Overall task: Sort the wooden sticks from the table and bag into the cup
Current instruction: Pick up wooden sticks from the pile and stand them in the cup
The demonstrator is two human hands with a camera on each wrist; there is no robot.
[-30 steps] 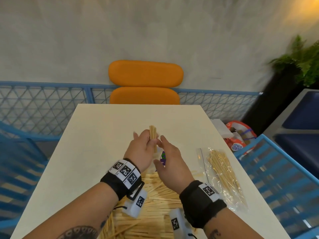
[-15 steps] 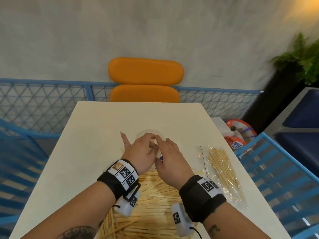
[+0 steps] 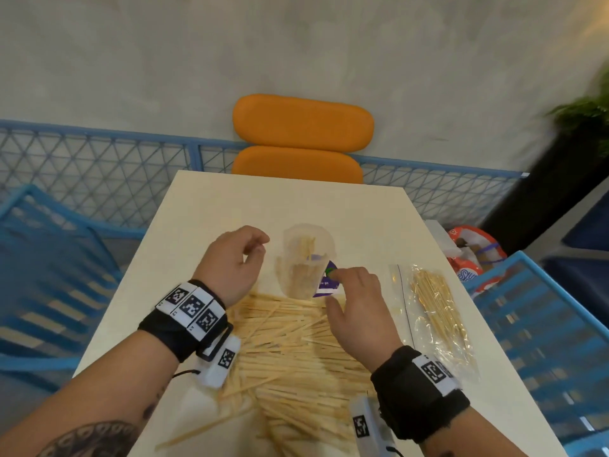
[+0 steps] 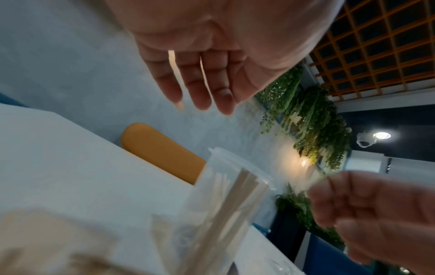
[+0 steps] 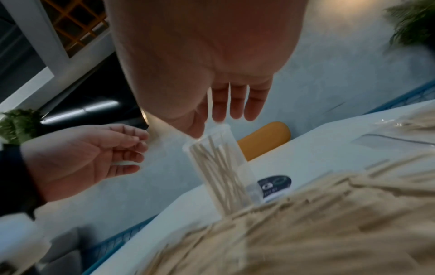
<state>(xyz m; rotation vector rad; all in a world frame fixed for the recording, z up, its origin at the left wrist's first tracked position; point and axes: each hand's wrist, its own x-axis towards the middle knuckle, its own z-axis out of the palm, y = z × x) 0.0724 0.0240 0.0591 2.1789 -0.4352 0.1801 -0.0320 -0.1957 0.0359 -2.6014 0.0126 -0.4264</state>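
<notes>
You're facing a grey concrete wall [image 3: 329,44]; orange chair [image 3: 301,140] across the cream table [image 3: 230,206], blue mesh railing [image 3: 99,173] behind, plant [image 3: 586,110] right.

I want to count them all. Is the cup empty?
No, the cup already holds a bunch of sticks standing inside it.

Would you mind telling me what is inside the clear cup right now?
The cup holds a bundle of wooden sticks, leaning and reaching close to its rim. Nothing else shows through the wall; the label and the loose pile in front cover its bottom.
</notes>
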